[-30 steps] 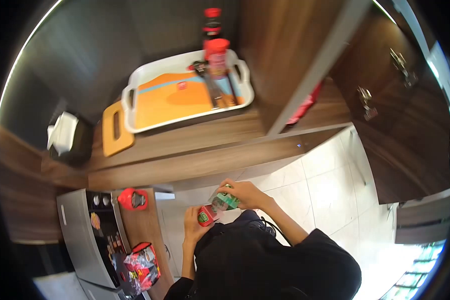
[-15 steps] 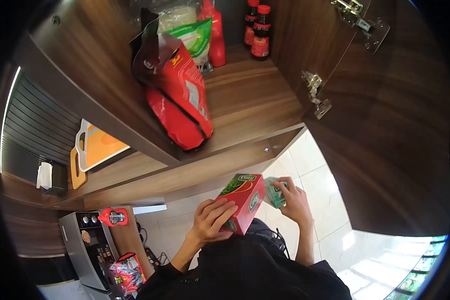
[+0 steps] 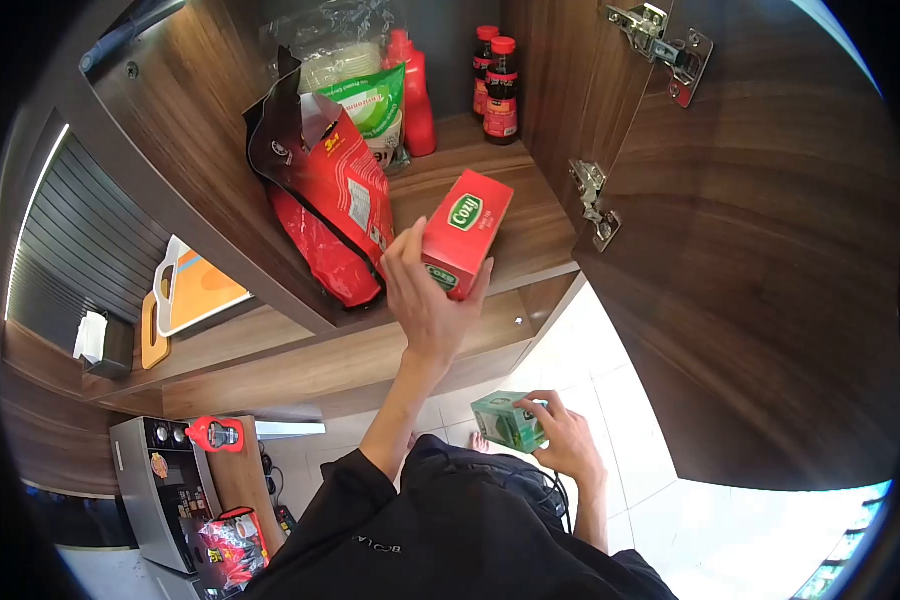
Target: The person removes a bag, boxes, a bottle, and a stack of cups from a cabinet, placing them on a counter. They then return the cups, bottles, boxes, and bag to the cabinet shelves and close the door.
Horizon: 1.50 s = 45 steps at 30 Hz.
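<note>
My left hand [image 3: 432, 300] grips a red Cozy box [image 3: 467, 230] from below and the side, raised at the front of the open cabinet shelf [image 3: 535, 215]. Lower down, over the floor, my right hand [image 3: 568, 440] holds a green box [image 3: 510, 421] by its right end. Just left of the red box stands a large red and black bag [image 3: 335, 215]. Behind that bag are a green and white packet [image 3: 370, 105] and a red bottle [image 3: 419, 105].
Two dark bottles with red caps [image 3: 501, 95] stand at the back of the shelf. The cabinet door [image 3: 760, 270] hangs open at the right, with metal hinges. An orange and white tray [image 3: 200, 290] and a tissue box [image 3: 110, 345] are at the left.
My left hand has lifted the red box up and forward to the shelf, apart from the green box. My right hand has moved slightly down and left with the green box.
</note>
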Motion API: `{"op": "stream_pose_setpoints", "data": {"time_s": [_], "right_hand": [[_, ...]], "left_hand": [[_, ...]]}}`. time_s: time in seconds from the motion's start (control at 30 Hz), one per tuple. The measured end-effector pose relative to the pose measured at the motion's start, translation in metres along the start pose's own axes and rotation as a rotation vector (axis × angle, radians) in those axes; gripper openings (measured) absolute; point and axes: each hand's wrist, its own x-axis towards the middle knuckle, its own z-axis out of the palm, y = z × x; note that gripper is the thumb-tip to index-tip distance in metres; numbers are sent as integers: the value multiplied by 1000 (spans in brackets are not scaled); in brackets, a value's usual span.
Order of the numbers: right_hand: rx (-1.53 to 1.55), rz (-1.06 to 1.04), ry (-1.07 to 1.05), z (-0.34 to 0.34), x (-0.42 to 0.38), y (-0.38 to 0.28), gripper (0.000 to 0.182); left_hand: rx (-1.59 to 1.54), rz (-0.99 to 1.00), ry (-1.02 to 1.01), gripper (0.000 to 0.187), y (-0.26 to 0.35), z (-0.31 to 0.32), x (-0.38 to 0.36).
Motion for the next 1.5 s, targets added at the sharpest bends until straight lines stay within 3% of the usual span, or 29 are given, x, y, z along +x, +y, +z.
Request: {"op": "stream_pose_setpoints", "data": {"time_s": [0.1,0.2,0.4,0.6,0.8,0.9,1.1,1.2,1.37,1.5], "right_hand": [[16,-33,21,0,1,-3,68],[30,-30,24,0,4,-6,67],[22,-47,-19,3,8,-5,68],[41,-56,-58,5,10,-8,70],[26,-65,-60,7,7,-4,70],[41,-65,-41,5,5,-3,69],[136,-182,180,-3,2,-11,62],[224,-219,290,-8,3,-18,63],[436,-338,410,-21,-1,-15,65],[520,-373,596,-27,12,-22,84]], "left_hand": [[126,-73,-195,88,-9,11,3],[129,-4,-324,84,-1,1,11],[101,-15,-387,63,0,2,12],[381,100,-345,48,-27,62,54],[508,21,-364,63,-63,122,82],[493,-58,-494,81,-80,139,89],[291,-168,-582,94,-78,131,91],[322,-39,-499,86,-85,134,65],[361,83,-523,57,-84,108,35],[211,178,-594,43,-85,51,3]]}}
